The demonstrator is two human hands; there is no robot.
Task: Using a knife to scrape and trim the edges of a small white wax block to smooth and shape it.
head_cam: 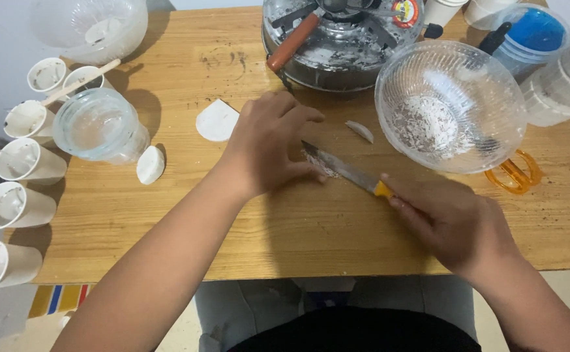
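Surface: wooden bench (167,215), crowded along its far edge.
Left hand (269,146): fingers curled, pressing a white piece (317,164) onto the bench, centre.
Right hand (458,225): closed around yellow-handled knife (350,175), blade meeting that piece.
Right, far: glass bowl (451,104) holding white shreds.
Left: row of white cups (17,163).

A small round label (405,12), red around the rim with a yellow middle, sits well beyond the left hand's fingers (298,118), up and to their right, on the dark metal pan (337,62). A round clear tub with a blue lid (534,30) stands far past the right hand's fingers (407,203), up and to their right near the table's far corner. Just right of it and nearer, two round white tubs (562,88) lie at the picture's edge, well apart from those fingers.
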